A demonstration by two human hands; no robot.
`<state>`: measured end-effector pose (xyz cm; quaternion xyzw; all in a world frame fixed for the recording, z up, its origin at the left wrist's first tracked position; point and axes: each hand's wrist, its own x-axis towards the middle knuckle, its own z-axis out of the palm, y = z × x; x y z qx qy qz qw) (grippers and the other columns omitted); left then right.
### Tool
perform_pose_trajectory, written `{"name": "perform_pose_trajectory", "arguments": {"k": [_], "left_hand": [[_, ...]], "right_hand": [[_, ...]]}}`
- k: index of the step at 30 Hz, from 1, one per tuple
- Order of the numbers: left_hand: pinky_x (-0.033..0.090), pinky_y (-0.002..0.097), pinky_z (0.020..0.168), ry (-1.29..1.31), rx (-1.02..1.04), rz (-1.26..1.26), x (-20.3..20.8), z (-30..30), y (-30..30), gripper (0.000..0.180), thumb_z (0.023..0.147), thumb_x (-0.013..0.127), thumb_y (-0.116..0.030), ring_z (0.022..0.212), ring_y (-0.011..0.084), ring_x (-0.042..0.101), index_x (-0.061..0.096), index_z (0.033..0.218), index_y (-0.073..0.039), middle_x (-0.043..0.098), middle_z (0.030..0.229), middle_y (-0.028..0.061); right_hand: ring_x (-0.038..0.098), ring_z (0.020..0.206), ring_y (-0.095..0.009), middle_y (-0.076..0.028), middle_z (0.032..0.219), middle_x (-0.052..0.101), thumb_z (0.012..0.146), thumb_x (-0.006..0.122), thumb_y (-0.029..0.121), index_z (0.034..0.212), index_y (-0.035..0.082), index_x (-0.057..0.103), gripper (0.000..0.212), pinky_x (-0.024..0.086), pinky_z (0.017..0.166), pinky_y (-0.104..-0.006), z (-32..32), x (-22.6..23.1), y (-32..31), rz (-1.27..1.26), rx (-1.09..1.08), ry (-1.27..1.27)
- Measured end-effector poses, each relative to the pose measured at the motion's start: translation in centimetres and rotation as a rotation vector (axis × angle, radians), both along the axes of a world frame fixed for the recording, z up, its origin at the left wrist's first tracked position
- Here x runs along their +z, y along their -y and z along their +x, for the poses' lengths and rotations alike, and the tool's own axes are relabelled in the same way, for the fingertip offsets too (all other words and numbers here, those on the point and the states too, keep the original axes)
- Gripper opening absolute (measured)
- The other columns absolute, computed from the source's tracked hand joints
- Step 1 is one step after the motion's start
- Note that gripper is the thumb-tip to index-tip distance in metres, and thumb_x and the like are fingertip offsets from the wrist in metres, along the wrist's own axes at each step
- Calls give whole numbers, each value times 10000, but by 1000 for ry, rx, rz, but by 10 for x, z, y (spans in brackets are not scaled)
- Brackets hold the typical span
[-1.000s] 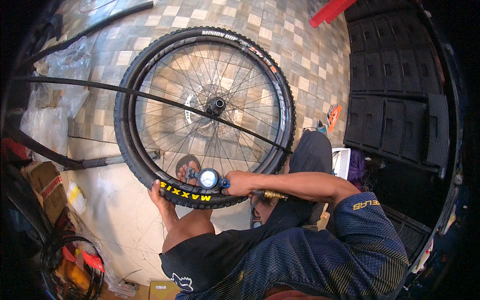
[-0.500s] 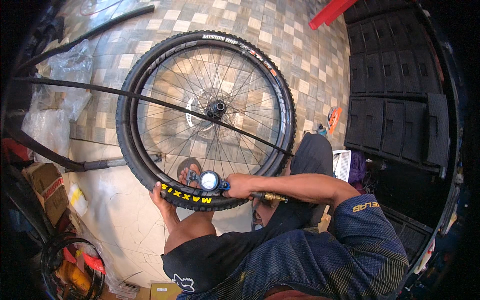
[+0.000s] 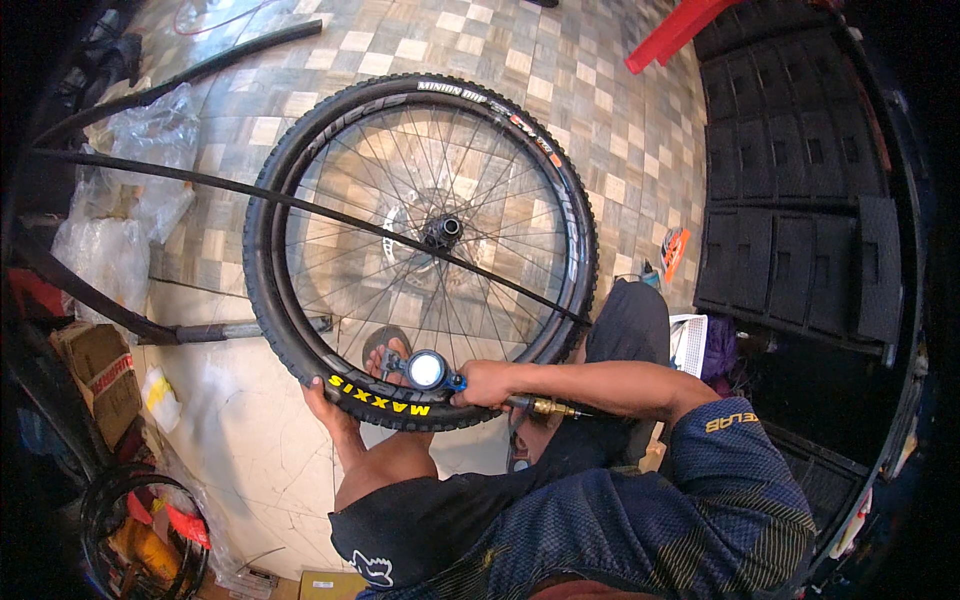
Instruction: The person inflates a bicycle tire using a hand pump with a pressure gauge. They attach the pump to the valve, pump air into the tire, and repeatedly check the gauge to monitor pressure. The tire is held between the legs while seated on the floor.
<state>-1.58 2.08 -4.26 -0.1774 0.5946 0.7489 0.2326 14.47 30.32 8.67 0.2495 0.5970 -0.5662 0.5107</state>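
Note:
A spoked bicycle wheel with a black knobby tyre stands upright on the tiled floor in front of me. My left hand grips the tyre's lower edge from below, beside its yellow lettering. My right hand is closed around the handle of an air inflator with a round pressure gauge, held against the inner rim at the wheel's bottom. A brass hose fitting sticks out behind that hand. A sandalled foot shows through the spokes.
A long black hose runs diagonally across the wheel. Clear plastic bags and cardboard boxes lie at the left. Stacked black mats fill the right side, a red bar at top, another tyre at lower left.
The wheel has shifted very slightly in view; both hands stay in the same grip on the tyre and the inflator.

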Motion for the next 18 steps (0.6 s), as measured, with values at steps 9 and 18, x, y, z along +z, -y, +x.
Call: {"name": "perform_pose_trajectory", "arguments": {"k": [9,18], "left_hand": [[570,411,853,-36,-23,5,9,-2,-6,502,956,581,-398,974,260,656,511,1313,-52,639,1097,111],[571,412,848,-29,-17,29,12,-4,-8,542,936,603,-420,954,260,656,515,1314,-42,639,1089,112]], "right_hand": [[624,438,-237,-114,555,600,948,674,367,866,-55,644,431,502,459,-411,-5,10,-4,65,36,-26],[632,464,-290,-158,624,631,890,687,325,800,-95,647,432,510,452,-440,-7,11,-6,26,-3,1]]}}
